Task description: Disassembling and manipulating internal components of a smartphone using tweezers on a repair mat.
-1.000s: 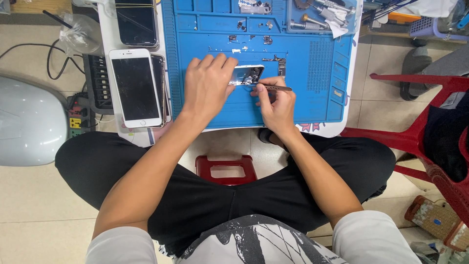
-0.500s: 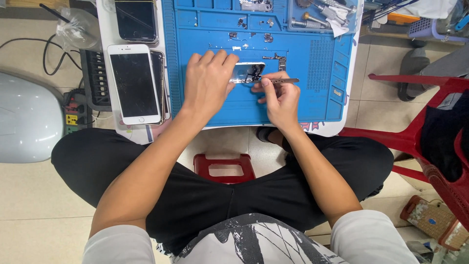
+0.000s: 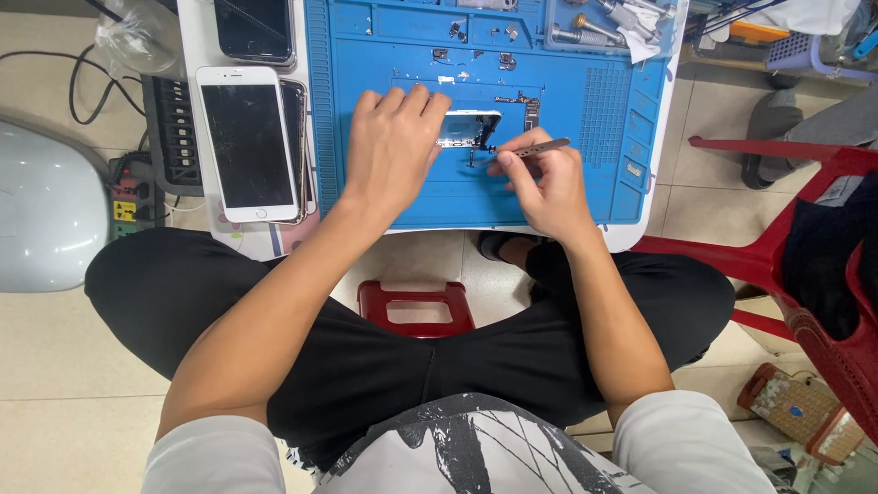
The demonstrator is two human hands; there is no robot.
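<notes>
An opened phone body (image 3: 468,130) is lying on the blue work mat (image 3: 412,197) spread over the white table (image 3: 631,236), and it is pressed down flat by the left hand (image 3: 391,151), whose fingers are stretched out over its left part; nothing is gripped by that hand. A pair of metal tweezers (image 3: 530,148) is pinched in the right hand (image 3: 541,181), with the tips brought to the lower right edge of the phone body. What is caught between the tips, if anything, cannot be told, as it is too small.

The work is judged to be in its middle stage. The screen has already been taken off the body, since the inner frame is exposed, and several small loose parts (image 3: 476,35) have been laid out on the upper mat, with a thin dark strip (image 3: 532,108) just beside the body. Fine work inside the body is judged to be left, and nothing is seen to be reassembled yet.

To the left, 1 white phone (image 3: 247,142) with a dark screen is lying face up on other devices, with another dark phone (image 3: 254,29) above it. Tools (image 3: 608,20) are kept at the mat's upper right corner.
</notes>
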